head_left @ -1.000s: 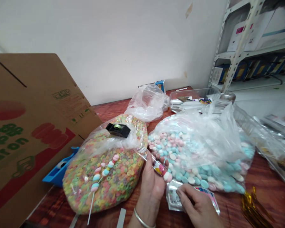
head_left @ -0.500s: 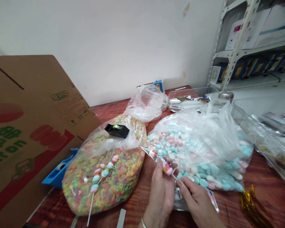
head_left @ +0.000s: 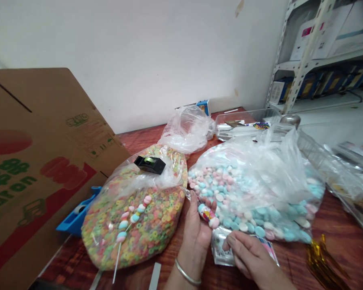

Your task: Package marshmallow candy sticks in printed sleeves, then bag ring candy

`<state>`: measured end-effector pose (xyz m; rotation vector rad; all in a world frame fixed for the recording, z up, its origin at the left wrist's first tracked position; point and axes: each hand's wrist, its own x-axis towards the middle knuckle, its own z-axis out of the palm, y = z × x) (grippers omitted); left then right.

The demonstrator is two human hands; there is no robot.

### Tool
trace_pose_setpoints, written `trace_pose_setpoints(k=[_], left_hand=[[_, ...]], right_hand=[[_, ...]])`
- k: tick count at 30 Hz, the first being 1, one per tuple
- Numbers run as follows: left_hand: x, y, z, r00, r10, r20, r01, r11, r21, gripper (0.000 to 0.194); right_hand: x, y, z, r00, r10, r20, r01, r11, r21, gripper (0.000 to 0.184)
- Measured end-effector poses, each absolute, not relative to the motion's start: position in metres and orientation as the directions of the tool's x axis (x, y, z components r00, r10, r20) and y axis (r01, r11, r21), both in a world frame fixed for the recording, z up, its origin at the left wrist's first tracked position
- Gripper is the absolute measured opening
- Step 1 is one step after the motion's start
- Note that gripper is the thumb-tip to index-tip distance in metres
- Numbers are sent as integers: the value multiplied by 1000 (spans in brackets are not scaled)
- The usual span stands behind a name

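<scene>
My left hand (head_left: 197,225), palm turned up and a bangle on the wrist, holds a marshmallow skewer (head_left: 208,215) in a clear printed wrapper. The wrapper's narrow end sticks out past the thumb. To its right, my right hand (head_left: 245,251) is closed, thumb against curled fingers; whatever it grips, if anything, is hidden. Beneath that hand lies a stack of printed clear packets (head_left: 222,251). Two more marshmallow skewers (head_left: 121,235) rest on a large clear bag of coloured cereal rings (head_left: 151,237), left of my hands.
A big bag of pastel marshmallows (head_left: 260,201) lies beyond my hands. A black tape dispenser (head_left: 150,164) sits on the cereal bag. At left stand a cardboard box (head_left: 57,161) and a blue dispenser (head_left: 75,219). Gold twist ties (head_left: 323,257) lie at right; a clear tray (head_left: 245,125) stands behind.
My left hand has drawn slightly left and back with the wrapped skewer. My right hand has come away from the skewer's stick end and moved over the packets.
</scene>
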<state>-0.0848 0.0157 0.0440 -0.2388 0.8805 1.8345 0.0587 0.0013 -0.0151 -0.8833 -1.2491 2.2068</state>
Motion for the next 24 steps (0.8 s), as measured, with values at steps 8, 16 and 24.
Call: trace_pose_setpoints(k=[8,16,24], left_hand=[[-79,9,40,-391,829,-401,-832,-133,538,25],[-85,9,47,-334,809,-483,-883,-90,460,25],[-87,5,37,-361,827,-431,-799,-35,601,31]], right_hand=[[59,2,-9,-730,604,-321,-210,-645,-735,48],[63,2,-8,-717,610,-339,-214,-654,-725,48],[65,4,0,-761,571,-307,-276,-715,-643,42]])
